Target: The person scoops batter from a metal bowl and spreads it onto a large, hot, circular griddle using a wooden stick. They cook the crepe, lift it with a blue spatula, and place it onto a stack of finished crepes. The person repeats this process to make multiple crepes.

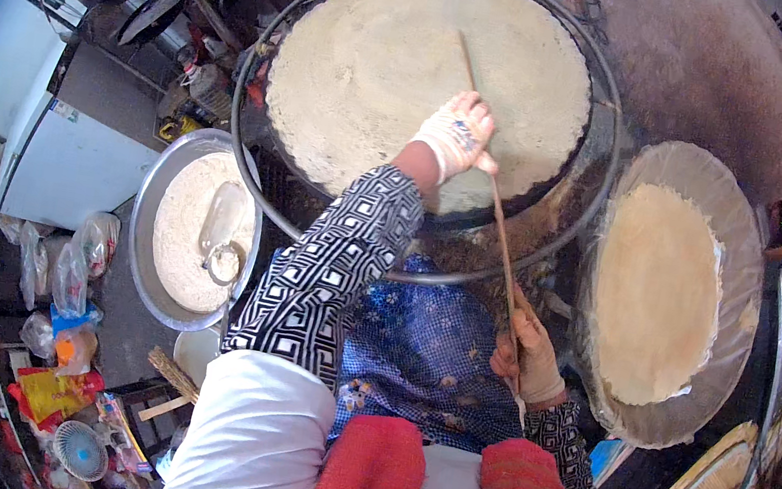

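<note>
A large round griddle (272, 139) carries a thin, pale flatbread (368, 59) that covers nearly all of it. Across the flatbread and down toward my body runs a long thin wooden stick (502, 226). My left hand (454, 138), in a whitish glove, is closed around the stick over the flatbread's near half. Lower down, close to my apron, my right hand (534, 352) grips the stick's near part, also gloved. The stick's far end rests on or just above the flatbread; I cannot tell which.
At left stands a metal basin (143, 248) of pale batter with a ladle (223, 263) in it. A plastic-lined round tray (742, 297) at right holds finished flatbreads (656, 294). A metal ring (615, 167) surrounds the griddle. Plastic bags (93, 241) and a small fan (80, 450) lie at left.
</note>
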Available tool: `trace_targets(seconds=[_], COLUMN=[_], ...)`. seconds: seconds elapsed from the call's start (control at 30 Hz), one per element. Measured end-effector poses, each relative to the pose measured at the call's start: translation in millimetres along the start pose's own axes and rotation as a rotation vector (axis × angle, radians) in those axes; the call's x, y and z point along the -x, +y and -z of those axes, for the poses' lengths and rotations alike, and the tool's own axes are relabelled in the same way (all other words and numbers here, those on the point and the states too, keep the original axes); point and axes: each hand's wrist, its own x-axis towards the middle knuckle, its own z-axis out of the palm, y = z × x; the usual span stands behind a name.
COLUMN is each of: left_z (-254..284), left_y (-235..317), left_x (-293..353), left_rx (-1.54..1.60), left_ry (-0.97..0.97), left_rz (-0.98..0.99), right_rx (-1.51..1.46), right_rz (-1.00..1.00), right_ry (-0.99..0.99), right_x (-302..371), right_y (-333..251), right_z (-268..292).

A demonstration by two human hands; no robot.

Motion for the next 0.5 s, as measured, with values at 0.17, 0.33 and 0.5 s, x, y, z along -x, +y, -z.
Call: trace_targets(seconds=[0.17,0.33,0.5], left_z=[7,14,36], left_y=[-44,-77,-84], left_x=[59,144,246], left_rx=[-0.006,0.017,-0.039], left_ry=[0.059,0.129,0.097], left_rz=[0.133,0.207,0.344], right_rx=[0.106,0.255,0.706], right_rz=[-0.086,-0.146,0.326], right_ry=[-0.087,-0.146,-0.213], right_x=[-25,-38,-65], right_y=[2,17,76], right_z=[-27,-58,-65])
